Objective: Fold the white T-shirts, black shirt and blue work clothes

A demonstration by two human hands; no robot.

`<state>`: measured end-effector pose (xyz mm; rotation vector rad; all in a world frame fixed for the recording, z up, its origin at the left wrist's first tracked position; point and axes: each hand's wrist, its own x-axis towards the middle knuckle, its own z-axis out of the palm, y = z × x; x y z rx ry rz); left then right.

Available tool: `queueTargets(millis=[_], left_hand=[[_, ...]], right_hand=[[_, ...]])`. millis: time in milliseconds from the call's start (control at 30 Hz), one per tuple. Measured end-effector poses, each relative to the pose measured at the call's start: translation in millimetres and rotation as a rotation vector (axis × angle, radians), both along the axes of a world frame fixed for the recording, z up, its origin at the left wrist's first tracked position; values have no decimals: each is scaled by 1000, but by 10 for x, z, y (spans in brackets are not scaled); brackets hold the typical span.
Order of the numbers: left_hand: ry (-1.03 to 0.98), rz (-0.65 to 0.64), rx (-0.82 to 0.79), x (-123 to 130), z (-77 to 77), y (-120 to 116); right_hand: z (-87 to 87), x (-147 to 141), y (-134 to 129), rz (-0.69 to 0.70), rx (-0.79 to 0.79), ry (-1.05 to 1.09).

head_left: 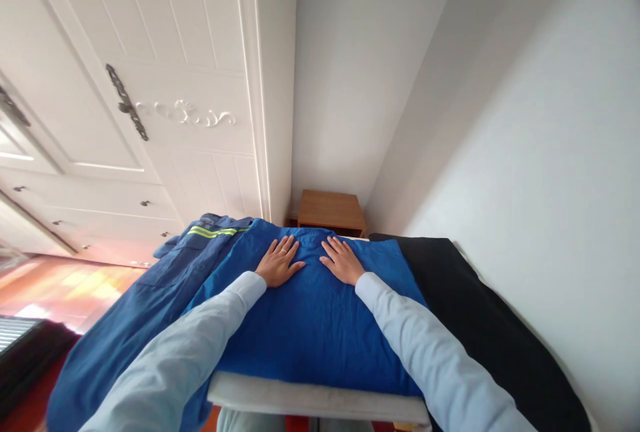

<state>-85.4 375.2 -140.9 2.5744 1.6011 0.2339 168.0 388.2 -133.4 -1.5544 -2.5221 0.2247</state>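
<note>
Here's the left hand (pixel 281 263) at eleven o'clock, right hand (pixel 343 261) at one, fingers fanned flat on blue cloth (pixel 310 325), seemingly steadying it over the padded board (pixel 300 397)

Your left hand (pixel 280 261) and right hand (pixel 343 261) on blue cloth (pixel 310 332)
Black fabric (pixel 480 319) lies right, a wooden cabinet (pixel 330 208) far.

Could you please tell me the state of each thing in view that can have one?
Left hand: open, palm down on the blue cloth.
Right hand: open, palm down on it too.
Blue cloth: spread out, lightly wrinkled.
Navy garment: draped at the left, creased.
Black cloth: draped at the right.
Light board: mostly covered.
Wardrobe door: closed.
Drawers: closed.
</note>
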Motion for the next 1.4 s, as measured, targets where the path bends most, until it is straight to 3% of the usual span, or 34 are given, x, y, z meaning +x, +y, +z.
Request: queueTargets(millis=[133,367,467,600,733,867,1033,1400], left_hand=[[-11,4,61,-22,-35,9],[36,7,63,17,-5,-24],[87,12,41,49,82,-16],[226,33,-7,150,327,24],[188,-112,-2,303,457,-80],[75,-306,-100,388,255,-341],[15,-279,-10,370,36,-484],[22,-261,-42,357,71,-440]], right_hand=[[-93,59,-8,8,31,6],[-54,42,-27,-9,23,-32],[30,0,-56,-26,35,-82],[251,-153,-211,-99,99,-142],[390,-318,-649,29,179,-73],[262,-276,-1264,121,106,33],[56,29,-1797,82,57,40],[36,850,-2733,-17,64,11]])
